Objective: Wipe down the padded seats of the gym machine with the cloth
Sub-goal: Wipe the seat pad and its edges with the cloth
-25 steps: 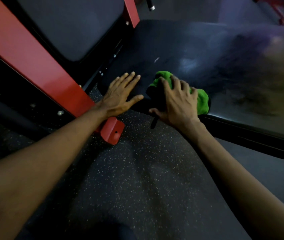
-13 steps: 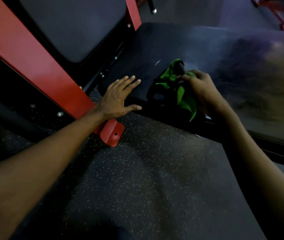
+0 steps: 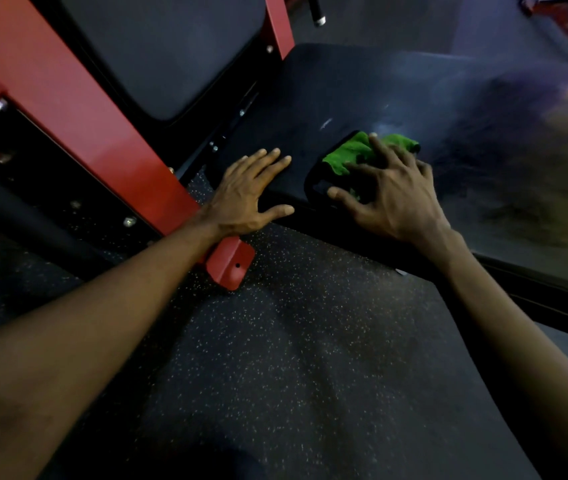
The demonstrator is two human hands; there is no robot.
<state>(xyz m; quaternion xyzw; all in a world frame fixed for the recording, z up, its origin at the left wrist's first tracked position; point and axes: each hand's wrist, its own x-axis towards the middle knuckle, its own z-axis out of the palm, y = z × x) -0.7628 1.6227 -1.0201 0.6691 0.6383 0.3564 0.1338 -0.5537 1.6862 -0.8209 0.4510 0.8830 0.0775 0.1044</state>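
My right hand (image 3: 393,192), fingers splayed, presses the green cloth (image 3: 351,152) onto the seat pad (image 3: 344,81) at frame centre to scrub; my left hand (image 3: 244,195) lies flat beside it, bracing me.

The dark padded seat (image 3: 396,84) carried a bunched green cloth (image 3: 355,152) near its front edge. The right hand (image 3: 393,195) pressed on the cloth with spread fingers, and the left hand (image 3: 251,195) lay flat on the pad just beside it. A red frame foot (image 3: 230,265) stood on the speckled floor (image 3: 310,358).
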